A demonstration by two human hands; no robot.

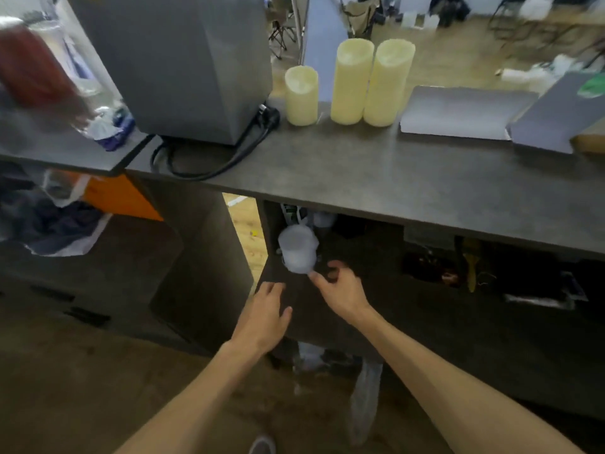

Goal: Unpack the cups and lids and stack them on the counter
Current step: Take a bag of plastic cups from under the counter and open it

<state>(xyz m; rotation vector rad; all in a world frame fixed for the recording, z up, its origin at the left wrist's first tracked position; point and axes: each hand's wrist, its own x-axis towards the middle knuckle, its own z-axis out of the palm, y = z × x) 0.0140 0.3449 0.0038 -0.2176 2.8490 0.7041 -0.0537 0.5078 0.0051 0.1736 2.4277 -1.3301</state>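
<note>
A translucent bundle of cups (298, 249), seemingly wrapped in thin plastic, is seen on the shelf (360, 309) under the desk (360, 172), at the shelf's left end and close beneath the desk's front edge. Its long axis appears to run roughly upright, tilted slightly, with the lower end nearest the camera, though blur prevents certainty. The bundle lies up and to the left of the right hand (340, 286), whose forefinger is stretched toward the bundle's lower edge and looks to be just touching it or a hair short of it; the thumb and remaining fingers are loosely curled and nothing is gripped. The left hand (266, 317) is held lower and further left, fingers fairly straight and together, palm down, holding nothing and well clear of the bundle. The right hand is therefore judged the nearer, and a grasp around the bundle's lower part would seem the natural next move. On the desk above, three cream-coloured stacks (350, 83) are stood side by side, beside a grey machine (183, 67) with a black cable (209, 165), and flat white cardboard (465, 113) is laid to the right
</note>
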